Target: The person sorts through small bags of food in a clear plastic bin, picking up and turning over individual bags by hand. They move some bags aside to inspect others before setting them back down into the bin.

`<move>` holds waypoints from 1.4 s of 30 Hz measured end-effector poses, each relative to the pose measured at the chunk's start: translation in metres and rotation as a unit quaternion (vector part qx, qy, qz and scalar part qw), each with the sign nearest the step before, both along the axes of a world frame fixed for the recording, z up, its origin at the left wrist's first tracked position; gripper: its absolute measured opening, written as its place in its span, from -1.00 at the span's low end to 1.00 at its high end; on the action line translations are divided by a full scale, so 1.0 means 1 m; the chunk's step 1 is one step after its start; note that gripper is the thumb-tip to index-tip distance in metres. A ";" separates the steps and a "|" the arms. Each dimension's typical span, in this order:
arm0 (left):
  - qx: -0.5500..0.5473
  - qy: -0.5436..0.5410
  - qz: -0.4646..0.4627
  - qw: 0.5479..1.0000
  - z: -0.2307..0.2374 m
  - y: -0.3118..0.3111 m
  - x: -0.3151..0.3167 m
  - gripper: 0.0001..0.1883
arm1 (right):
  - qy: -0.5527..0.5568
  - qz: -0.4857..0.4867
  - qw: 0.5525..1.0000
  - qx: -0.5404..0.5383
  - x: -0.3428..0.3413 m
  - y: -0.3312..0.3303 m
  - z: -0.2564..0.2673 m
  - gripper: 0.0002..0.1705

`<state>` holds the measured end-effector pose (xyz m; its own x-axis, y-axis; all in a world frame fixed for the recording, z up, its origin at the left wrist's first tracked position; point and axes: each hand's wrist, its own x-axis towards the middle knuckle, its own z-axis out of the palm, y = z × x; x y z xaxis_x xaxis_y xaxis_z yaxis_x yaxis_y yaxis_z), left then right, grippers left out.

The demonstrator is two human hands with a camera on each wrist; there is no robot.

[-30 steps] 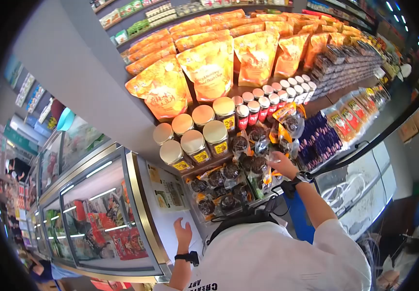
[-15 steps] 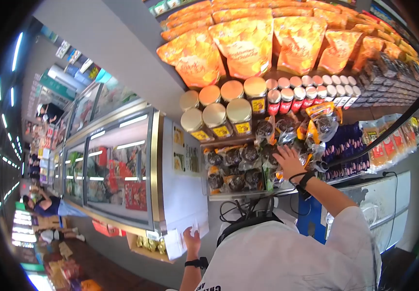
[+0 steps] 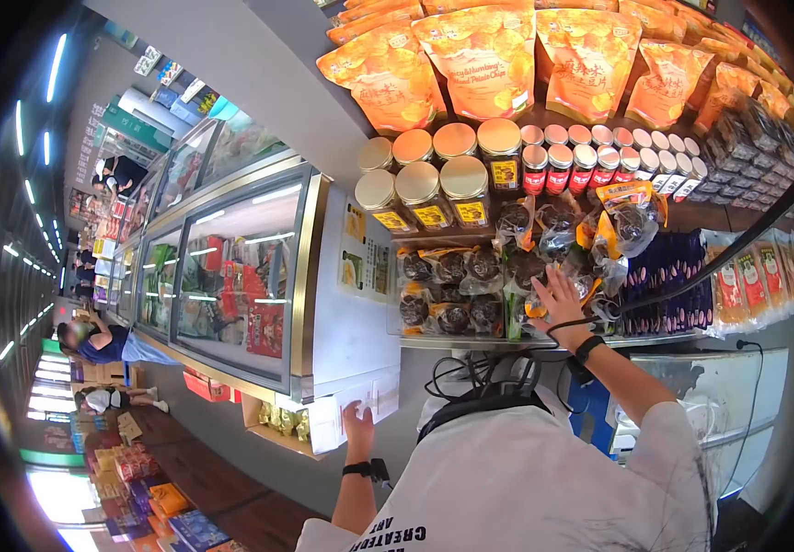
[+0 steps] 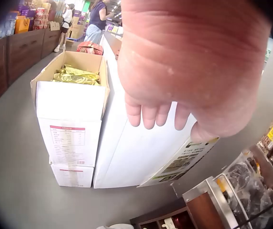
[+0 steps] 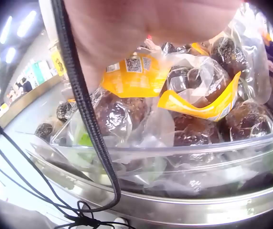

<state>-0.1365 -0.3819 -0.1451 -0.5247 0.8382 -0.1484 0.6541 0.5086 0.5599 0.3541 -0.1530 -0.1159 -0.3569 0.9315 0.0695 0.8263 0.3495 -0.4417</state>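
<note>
In the head view my right hand [image 3: 563, 304], fingers spread, rests over wrapped dark round items [image 3: 526, 267] at the shelf's front. The right wrist view shows the palm [image 5: 150, 28] above clear packs with orange labels [image 5: 136, 78]; its fingertips are hidden there. My left hand [image 3: 357, 431] hangs low beside a white panel, next to an open carton of gold packets [image 3: 282, 419]. From the left wrist view, that hand [image 4: 189, 71] has its fingers pointing down and holds nothing; the carton [image 4: 69, 138] stands to one side.
Lidded jars [image 3: 420, 193] and small red-labelled jars [image 3: 558, 170] stand behind the wrapped items, with orange bags [image 3: 480, 69] above. A glass-topped freezer [image 3: 231, 276] is on the left. A black cable [image 3: 737, 248] crosses at right. Two people stand in the far left aisle.
My right hand has moved from pinching near a wrapped pack to lying spread over the packs. The head view has turned, bringing the left aisle and carton into sight.
</note>
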 end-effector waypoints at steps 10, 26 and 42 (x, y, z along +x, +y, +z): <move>0.028 -0.002 -0.022 0.999 0.025 0.044 0.000 -0.63 | 0.026 -0.010 0.996 0.079 -0.008 0.001 -0.015 -0.15; 0.097 0.018 -0.140 0.985 0.067 0.092 0.004 -0.69 | 0.183 -0.135 0.971 0.073 0.012 0.075 0.068 -0.80; 0.192 -0.163 -0.398 0.882 0.199 0.249 0.222 -0.51 | 0.596 -0.118 0.707 -0.362 -0.053 0.069 0.121 -0.82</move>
